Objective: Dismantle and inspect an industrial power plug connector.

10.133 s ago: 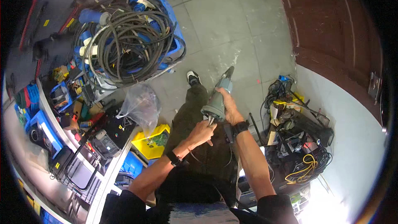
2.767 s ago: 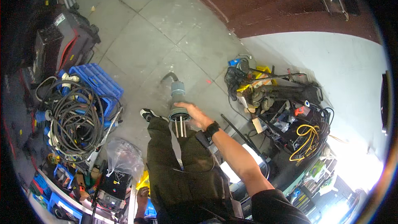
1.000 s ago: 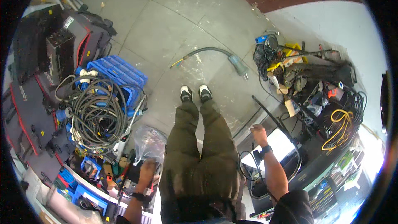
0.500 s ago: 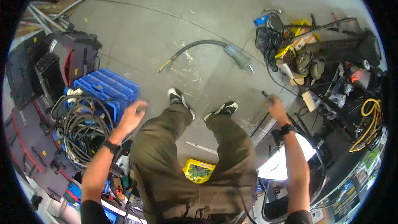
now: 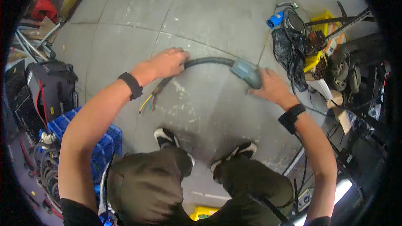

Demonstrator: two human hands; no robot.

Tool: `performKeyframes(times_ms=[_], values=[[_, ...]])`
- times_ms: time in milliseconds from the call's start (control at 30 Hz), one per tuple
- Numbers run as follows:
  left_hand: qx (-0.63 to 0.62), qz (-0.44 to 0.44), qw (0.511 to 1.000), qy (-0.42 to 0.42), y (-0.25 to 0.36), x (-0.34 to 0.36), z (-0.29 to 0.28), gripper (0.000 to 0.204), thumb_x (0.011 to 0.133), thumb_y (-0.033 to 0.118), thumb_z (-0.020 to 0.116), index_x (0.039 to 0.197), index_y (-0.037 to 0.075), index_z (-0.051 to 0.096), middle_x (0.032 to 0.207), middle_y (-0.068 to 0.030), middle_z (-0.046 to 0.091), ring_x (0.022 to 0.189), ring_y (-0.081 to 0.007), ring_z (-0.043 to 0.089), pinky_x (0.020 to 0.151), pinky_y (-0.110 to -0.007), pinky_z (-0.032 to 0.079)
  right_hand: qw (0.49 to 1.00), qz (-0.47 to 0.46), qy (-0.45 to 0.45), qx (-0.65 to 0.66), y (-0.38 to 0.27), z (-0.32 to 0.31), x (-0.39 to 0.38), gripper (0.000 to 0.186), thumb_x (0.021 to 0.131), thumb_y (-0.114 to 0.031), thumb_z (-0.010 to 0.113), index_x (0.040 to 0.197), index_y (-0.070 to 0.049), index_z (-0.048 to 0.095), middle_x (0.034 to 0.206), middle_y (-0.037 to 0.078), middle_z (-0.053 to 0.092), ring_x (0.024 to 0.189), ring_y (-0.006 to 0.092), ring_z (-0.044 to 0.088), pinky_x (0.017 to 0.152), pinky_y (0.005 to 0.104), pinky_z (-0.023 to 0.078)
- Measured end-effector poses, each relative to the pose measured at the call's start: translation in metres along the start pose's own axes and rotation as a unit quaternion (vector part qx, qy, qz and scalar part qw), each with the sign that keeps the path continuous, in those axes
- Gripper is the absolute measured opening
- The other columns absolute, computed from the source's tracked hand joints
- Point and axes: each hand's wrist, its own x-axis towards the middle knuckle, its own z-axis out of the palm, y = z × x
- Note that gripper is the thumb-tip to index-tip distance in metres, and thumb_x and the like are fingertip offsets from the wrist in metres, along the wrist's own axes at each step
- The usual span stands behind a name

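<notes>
A thick black cable (image 5: 211,60) arcs over the grey floor ahead of my feet. At its right end sits a grey-green industrial plug (image 5: 245,71); its left end splits into bare coloured wires, yellow-green among them (image 5: 146,101). My left hand (image 5: 169,62) is closed around the cable a little above the split wires. With thumb and fingers on either side, my right hand (image 5: 274,86) grips the plug's far end, and its pins are hidden there.
On the left stand a blue plastic crate (image 5: 111,136), coiled cables (image 5: 48,169) and a dark bag (image 5: 50,83). Heaped on the right are a black plastic bag (image 5: 287,48), a blue connector (image 5: 275,19) and wheels (image 5: 354,77). A yellow tray (image 5: 204,212) lies between my legs.
Both hands have reached forward and inward, from beside my knees to the cable and plug. My view has tipped forward. A small dark thing seen earlier in my right hand no longer shows.
</notes>
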Motion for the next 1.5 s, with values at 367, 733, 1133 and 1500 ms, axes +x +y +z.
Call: performKeyframes(times_ms=[367, 733, 1133, 1500], values=[[-0.033, -0.032, 0.995, 0.088, 0.008, 0.022, 0.088, 0.045, 0.095, 0.023, 0.067, 0.135, 0.005, 0.054, 0.120, -0.0213, 0.063, 0.118, -0.0408, 0.061, 0.101, -0.049, 0.051, 0.995, 0.080, -0.015, -0.056, 0.000, 0.063, 0.031, 0.072, 0.075, -0.029, 0.087, 0.127, 0.003, 0.049, 0.109, 0.024, 0.069, 0.099, 0.0450, 0.069, 0.086, 0.0529, 0.056], [0.046, 0.026, 0.991, 0.121, 0.020, -0.012, 0.074, 0.053, 0.102, 0.055, 0.057, 0.100, 0.002, 0.061, 0.061, -0.0187, 0.063, 0.069, -0.0450, 0.068, 0.069, -0.054, 0.055, 0.998, -0.042, 0.021, -0.041, -0.028, 0.009, -0.031, 0.066, 0.075, -0.023, 0.086, 0.122, 0.005, 0.049, 0.099, 0.027, 0.069, 0.093, 0.0465, 0.068, 0.080, 0.0515, 0.055], [0.215, 0.188, 0.956, 0.067, 0.044, -0.006, 0.030, 0.059, 0.102, 0.061, 0.051, 0.099, 0.003, 0.063, 0.059, -0.0147, 0.064, 0.062, -0.0392, 0.069, 0.058, -0.048, 0.055, 0.981, -0.054, -0.088, 0.167, -0.021, 0.037, -0.069, 0.067, 0.078, -0.025, 0.082, 0.123, 0.013, 0.051, 0.096, 0.030, 0.069, 0.093, 0.0476, 0.069, 0.082, 0.0495, 0.055], [0.277, 0.238, 0.909, 0.202, 0.030, -0.003, 0.032, 0.018, 0.083, 0.029, 0.075, 0.091, 0.015, 0.069, 0.071, -0.0013, 0.067, 0.074, -0.0243, 0.070, 0.072, -0.039, 0.054, 0.823, 0.018, -0.407, 0.395, -0.035, 0.030, -0.057, 0.060, 0.081, -0.036, 0.085, 0.122, 0.004, 0.066, 0.105, 0.014, 0.074, 0.098, 0.0230, 0.068, 0.091, 0.0379, 0.053]])
